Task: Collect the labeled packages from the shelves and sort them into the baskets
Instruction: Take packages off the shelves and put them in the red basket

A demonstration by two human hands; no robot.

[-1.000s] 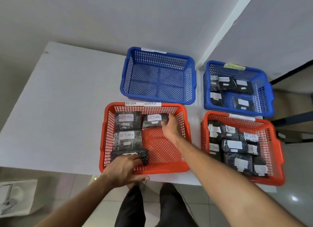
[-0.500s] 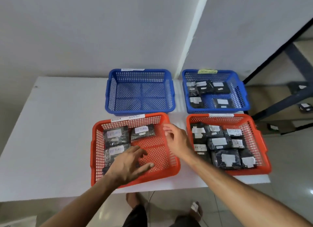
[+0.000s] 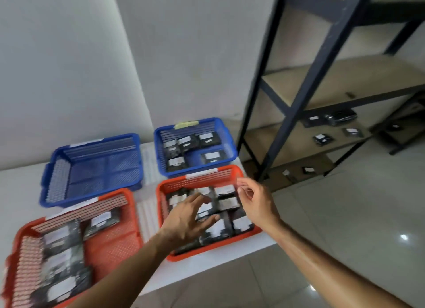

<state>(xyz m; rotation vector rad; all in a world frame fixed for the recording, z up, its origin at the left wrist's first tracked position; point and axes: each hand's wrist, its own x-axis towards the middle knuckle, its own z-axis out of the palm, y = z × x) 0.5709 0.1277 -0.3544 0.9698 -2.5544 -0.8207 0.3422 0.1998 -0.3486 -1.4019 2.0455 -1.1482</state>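
Both hands empty, raised over the right red basket (image 3: 208,248) at the table's (image 3: 20,188) front right corner. Left hand (image 3: 186,218) has fingers spread apart; right hand (image 3: 255,202) has fingers loosely curled, pinching nothing. Black labeled packages (image 3: 226,203) fill that basket; more lie in the left red basket (image 3: 110,243) and right blue basket (image 3: 226,156). Left blue basket (image 3: 92,167) holds none. More packages sit on the shelves (image 3: 322,137) at right.

Perforated plastic baskets (image 3: 202,183), glossy wrapped packages (image 3: 340,118), glossy floor tiles (image 3: 356,215)
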